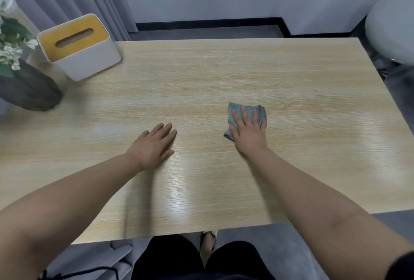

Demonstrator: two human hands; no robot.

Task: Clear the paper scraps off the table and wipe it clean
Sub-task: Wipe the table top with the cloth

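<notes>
Currently no paper scraps show on the table (201, 73), where the right hand (248, 134) presses flat, fingers spread, on a grey cloth (235, 109) far from the tissue box (78, 46), left hand (154, 145) open-palmed between; wide sweeps could knock that box

A single wide-angle view looks from the person's head, forward and steeply down onto a table (201, 78) that fills the middle of the frame. The near edge runs along the lower part, with the person's lap below it; the far edge lies across the upper third, with floor and wall beyond. Both forearms enter from the lower corners and reach toward the centre. Lines bow toward the frame edges. The camera sits close, within arm's reach of the tabletop.
</notes>
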